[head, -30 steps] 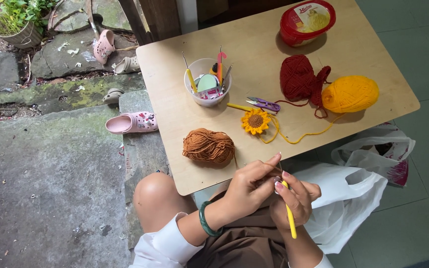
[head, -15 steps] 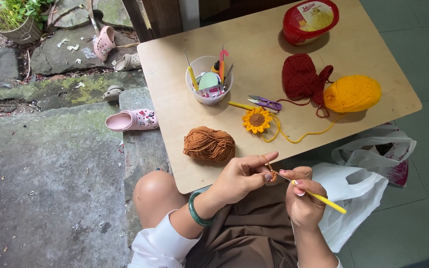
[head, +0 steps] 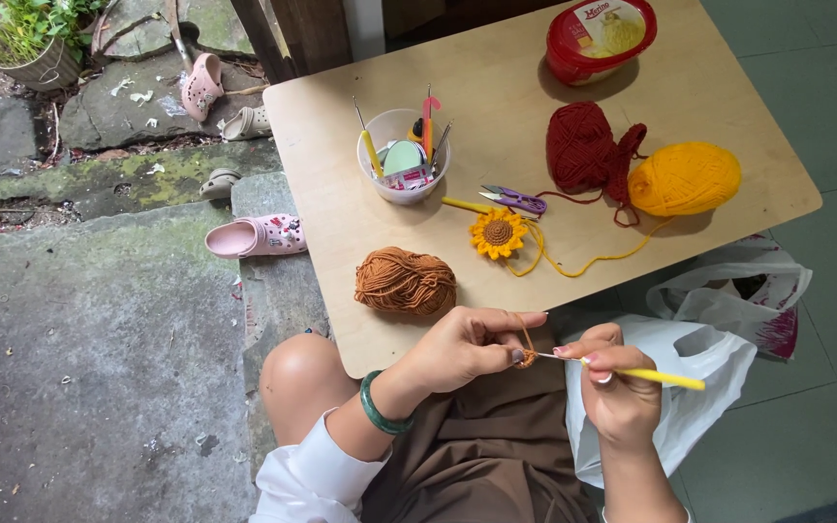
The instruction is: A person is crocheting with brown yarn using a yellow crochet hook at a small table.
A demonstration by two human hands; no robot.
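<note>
Nearest the camera, over the lap: left hand point(head: 457, 351) pinches a tiny brown crochet piece point(head: 526, 358) btwn thumb & fingertips, a strand looped over the index finger. Right hand point(head: 612, 383) is clenched around a yellow-handled crochet hook point(head: 643, 373), metal tip right at the piece. Piece sits just off the near edge of the table point(head: 728, 116), btwn both hands.

Progress, judging by size: brown bit is only a small nub, so work looks early – most stitches left to do.

On the table nearest: brown yarn skein point(head: 405, 281), mostly intact, feeding the strand. Next, a finished-looking crochet sunflower point(head: 498, 233) w/ yellow tail trailing to the yellow yarn ball point(head: 684, 178). Purple snips point(head: 514, 200) beside it, unused. Farther: white cup of hooks & tools point(head: 402, 155), dark red yarn point(head: 588, 150), then red-lidded tub point(head: 600, 39) at the far edge, lid on.
</note>
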